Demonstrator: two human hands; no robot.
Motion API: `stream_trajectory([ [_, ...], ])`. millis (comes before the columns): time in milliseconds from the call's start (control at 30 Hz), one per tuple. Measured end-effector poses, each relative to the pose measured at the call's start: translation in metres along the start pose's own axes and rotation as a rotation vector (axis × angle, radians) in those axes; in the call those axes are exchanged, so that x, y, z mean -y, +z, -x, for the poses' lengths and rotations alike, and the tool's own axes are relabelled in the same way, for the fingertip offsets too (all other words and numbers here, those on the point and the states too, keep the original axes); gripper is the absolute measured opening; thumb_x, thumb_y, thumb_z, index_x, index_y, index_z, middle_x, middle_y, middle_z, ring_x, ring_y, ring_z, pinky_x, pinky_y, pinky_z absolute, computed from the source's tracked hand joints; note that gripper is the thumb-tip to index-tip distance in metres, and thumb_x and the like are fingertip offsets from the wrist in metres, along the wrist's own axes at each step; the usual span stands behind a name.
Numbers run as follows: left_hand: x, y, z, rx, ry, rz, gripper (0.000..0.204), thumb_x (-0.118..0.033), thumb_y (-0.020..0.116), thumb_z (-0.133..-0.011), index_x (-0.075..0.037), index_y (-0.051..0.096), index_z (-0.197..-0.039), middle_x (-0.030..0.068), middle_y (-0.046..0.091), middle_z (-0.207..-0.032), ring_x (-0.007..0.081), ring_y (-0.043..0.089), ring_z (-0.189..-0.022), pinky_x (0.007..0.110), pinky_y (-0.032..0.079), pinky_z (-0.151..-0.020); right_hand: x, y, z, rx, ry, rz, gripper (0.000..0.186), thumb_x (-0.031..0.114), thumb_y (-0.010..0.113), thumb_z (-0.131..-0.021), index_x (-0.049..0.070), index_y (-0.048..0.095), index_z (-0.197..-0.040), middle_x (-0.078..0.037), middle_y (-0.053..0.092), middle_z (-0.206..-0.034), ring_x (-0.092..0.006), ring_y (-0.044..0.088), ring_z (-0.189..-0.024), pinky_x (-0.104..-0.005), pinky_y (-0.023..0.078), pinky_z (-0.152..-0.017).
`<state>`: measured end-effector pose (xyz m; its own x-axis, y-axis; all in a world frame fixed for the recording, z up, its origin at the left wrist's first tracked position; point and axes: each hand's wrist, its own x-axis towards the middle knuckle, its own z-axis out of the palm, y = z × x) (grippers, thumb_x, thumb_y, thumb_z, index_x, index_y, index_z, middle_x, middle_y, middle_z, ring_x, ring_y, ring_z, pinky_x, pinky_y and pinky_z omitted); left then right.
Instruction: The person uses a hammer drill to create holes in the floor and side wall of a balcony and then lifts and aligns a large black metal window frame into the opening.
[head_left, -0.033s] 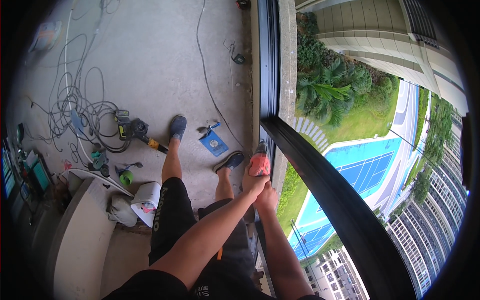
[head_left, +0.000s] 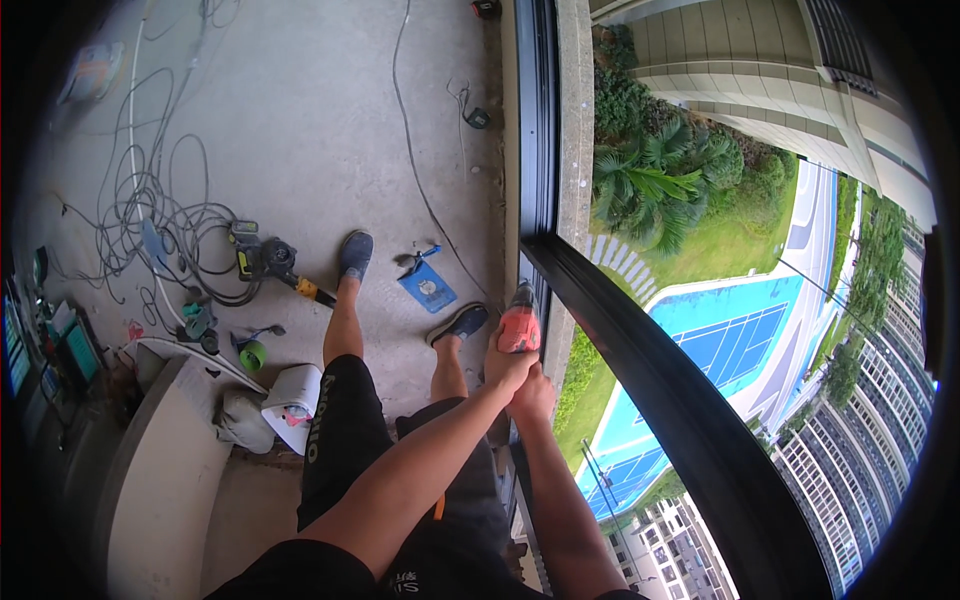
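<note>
A red power drill [head_left: 519, 331] with a dark front end points away from me, down at the black window frame [head_left: 537, 150] along the sill. My left hand [head_left: 507, 370] is closed around the drill's rear body. Just behind and to the right, my right hand [head_left: 533, 397] is closed too, pressed against the left one at the drill's grip. The two hands hide the handle. Whether the drill's tip touches the frame is too small to tell.
A blue pouch [head_left: 430, 288] lies on the concrete floor between my feet. To the left are a yellow-black cordless blower [head_left: 270, 259], tangled cables [head_left: 150, 215] and a white bucket [head_left: 293, 400]. A black frame bar [head_left: 680, 410] crosses at right, with a drop to courts outside.
</note>
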<state>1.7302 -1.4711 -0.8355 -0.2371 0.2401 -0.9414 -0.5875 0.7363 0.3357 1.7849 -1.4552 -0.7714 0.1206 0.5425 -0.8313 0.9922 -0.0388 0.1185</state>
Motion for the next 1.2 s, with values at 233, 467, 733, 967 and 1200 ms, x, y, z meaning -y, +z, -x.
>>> stream_trajectory([
  [233, 0.006, 0.003, -0.005, -0.012, 0.083, -0.026, 0.087, -0.017, 0.087, -0.067, -0.006, 0.051, -0.145, 0.0178, 0.069, -0.126, 0.0307, 0.068, -0.113, 0.039, 0.053, -0.101, -0.008, 0.01, -0.004, -0.022, -0.008, -0.048, 0.054, 0.039, 0.077, -0.084, 0.0, 0.057, -0.117, -0.027, 0.074, -0.1, -0.0452, 0.073, -0.097, -0.0532, 0.059, -0.085],
  [467, 0.017, 0.004, -0.011, 0.0, 0.076, -0.023, 0.086, -0.019, 0.088, -0.067, -0.005, 0.052, -0.144, 0.0194, 0.069, -0.126, 0.0321, 0.069, -0.115, 0.039, 0.053, -0.101, -0.005, 0.007, -0.004, -0.007, -0.009, -0.023, 0.052, 0.035, 0.076, -0.085, -0.001, 0.054, -0.115, -0.026, 0.074, -0.1, -0.0435, 0.074, -0.096, -0.0515, 0.06, -0.084],
  [733, 0.011, 0.005, -0.007, -0.039, 0.092, -0.05, 0.08, -0.013, 0.087, -0.068, -0.006, 0.056, -0.141, 0.01, 0.07, -0.121, 0.0231, 0.068, -0.107, 0.036, 0.055, -0.094, -0.008, 0.01, -0.005, -0.017, -0.023, 0.0, 0.052, 0.035, 0.076, -0.085, -0.001, 0.054, -0.114, -0.026, 0.074, -0.099, -0.0434, 0.074, -0.095, -0.0512, 0.06, -0.084],
  [967, 0.005, 0.004, -0.006, -0.025, 0.053, -0.053, 0.081, -0.013, 0.087, -0.067, -0.006, 0.056, -0.142, 0.0108, 0.069, -0.125, 0.0233, 0.067, -0.111, 0.036, 0.054, -0.096, -0.006, 0.005, -0.007, 0.008, -0.016, 0.018, 0.052, 0.035, 0.077, -0.085, -0.001, 0.054, -0.115, -0.026, 0.074, -0.1, -0.0435, 0.074, -0.095, -0.0512, 0.06, -0.084],
  [1200, 0.003, 0.007, -0.005, -0.025, 0.051, -0.037, 0.085, -0.015, 0.087, -0.067, -0.005, 0.053, -0.144, 0.0149, 0.069, -0.127, 0.0278, 0.068, -0.113, 0.038, 0.053, -0.1, -0.008, 0.005, -0.009, 0.007, -0.012, -0.003, 0.052, 0.035, 0.077, -0.084, -0.001, 0.054, -0.113, -0.026, 0.075, -0.099, -0.0433, 0.074, -0.096, -0.0511, 0.06, -0.085],
])
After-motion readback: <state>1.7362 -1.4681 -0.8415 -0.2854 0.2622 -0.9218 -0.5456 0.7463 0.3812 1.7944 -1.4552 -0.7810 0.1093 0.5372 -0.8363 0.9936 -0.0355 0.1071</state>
